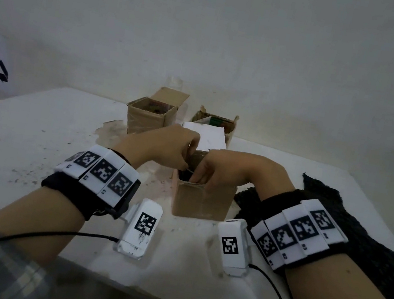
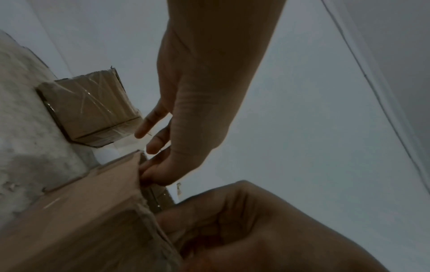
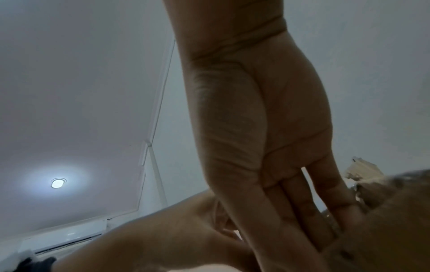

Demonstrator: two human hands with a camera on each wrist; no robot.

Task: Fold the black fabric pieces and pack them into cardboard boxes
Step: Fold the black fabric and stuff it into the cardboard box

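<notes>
An open cardboard box (image 1: 201, 200) stands on the white table (image 1: 22, 134) in front of me, with both hands at its top. A bit of black fabric (image 1: 187, 174) shows inside it; most of it is hidden by the hands. My left hand (image 1: 165, 146) pinches the box's far-left rim, and its lower fingertips (image 2: 149, 171) lie on the cardboard edge (image 2: 137, 165). My right hand (image 1: 229, 170) reaches down into the opening with straight fingers (image 3: 302, 211) along the inner wall (image 3: 395, 220). More black fabric (image 1: 358, 243) lies in a loose heap to the right.
Two more open cardboard boxes stand at the back by the wall, a left one (image 1: 150, 117) and a right one (image 1: 217, 122), with a white flap (image 1: 204, 137) in front of the right one. The table's near edge (image 1: 164, 296) is close to me.
</notes>
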